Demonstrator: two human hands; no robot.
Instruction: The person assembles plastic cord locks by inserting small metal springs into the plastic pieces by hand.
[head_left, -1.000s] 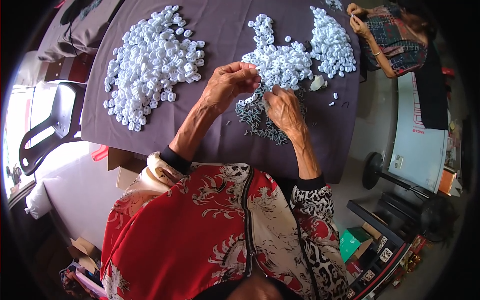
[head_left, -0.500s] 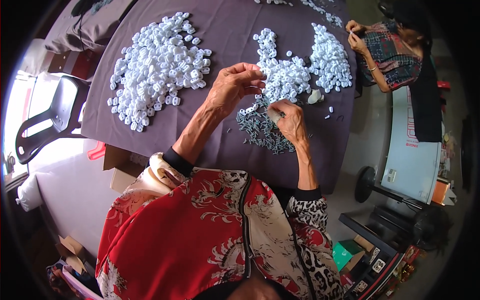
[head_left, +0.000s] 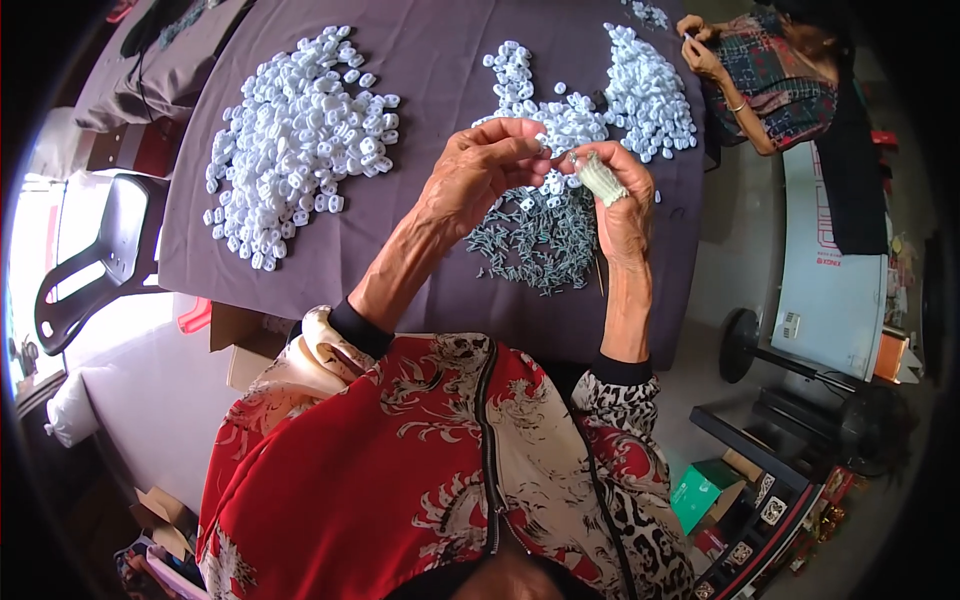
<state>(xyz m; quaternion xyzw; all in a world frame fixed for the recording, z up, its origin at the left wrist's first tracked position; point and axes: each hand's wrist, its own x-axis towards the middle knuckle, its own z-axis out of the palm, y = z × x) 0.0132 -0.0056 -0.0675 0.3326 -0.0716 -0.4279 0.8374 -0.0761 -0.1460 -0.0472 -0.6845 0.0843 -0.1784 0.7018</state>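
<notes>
My left hand (head_left: 478, 172) is closed in a pinch above the near edge of the middle pile of small white plastic pieces (head_left: 514, 78). A tiny piece shows at its fingertips, too small to name. My right hand (head_left: 628, 222) is also closed, thumb and forefinger pinched close to the left fingertips. Whatever it holds is too small to make out. A pale cloth finger cover (head_left: 602, 180) is on one of its fingers. Below both hands lies a heap of small grey screws (head_left: 540, 245), a few white pieces at its upper edge.
A large pile of white pieces (head_left: 300, 140) lies left on the brown tablecloth (head_left: 430, 60), another pile (head_left: 645, 95) at the far right. Across the right edge another person's hands (head_left: 705, 50) hold something small. A black chair (head_left: 105, 250) stands left.
My right hand has risen from the grey screws to meet my left fingertips, turning so the finger cover shows. My left hand has stayed nearly in place. The view has shifted slightly.
</notes>
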